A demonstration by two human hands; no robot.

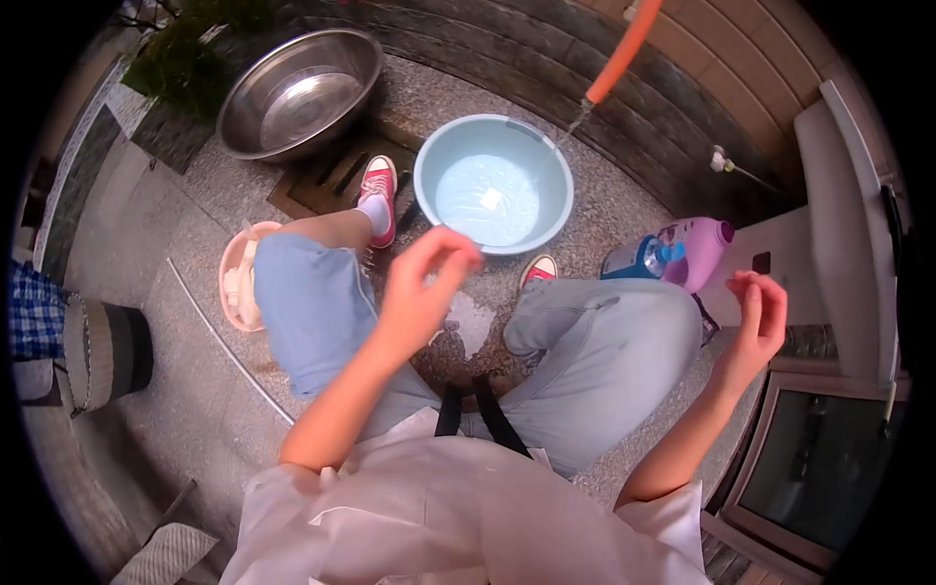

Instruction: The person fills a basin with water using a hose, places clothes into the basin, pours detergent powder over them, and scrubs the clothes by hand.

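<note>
My left hand (pixel 429 283) hangs in the air in front of the light blue basin (pixel 424 185), apart from it. Its fingers curl toward the thumb, and nothing shows between them. The basin stands on the ground and holds clear water. Raised at the right, over the ground beyond my knee, my right hand (pixel 759 317) has loosely bent fingers, with the thumb a little apart and nothing held. A purple jug (pixel 697 252) and a bottle with a blue cap (pixel 634 258) stand near that hand. Above the basin's far rim, water runs from an orange hose (pixel 619 60).
A large steel basin (pixel 302 93) leans at the back left beside a floor drain (pixel 322 185). By my left knee sits a pink basin (pixel 231 268) with pale cloth inside. A thin rod (pixel 229 341) lies on the ground, and a grey basket (pixel 102 351) stands farther left.
</note>
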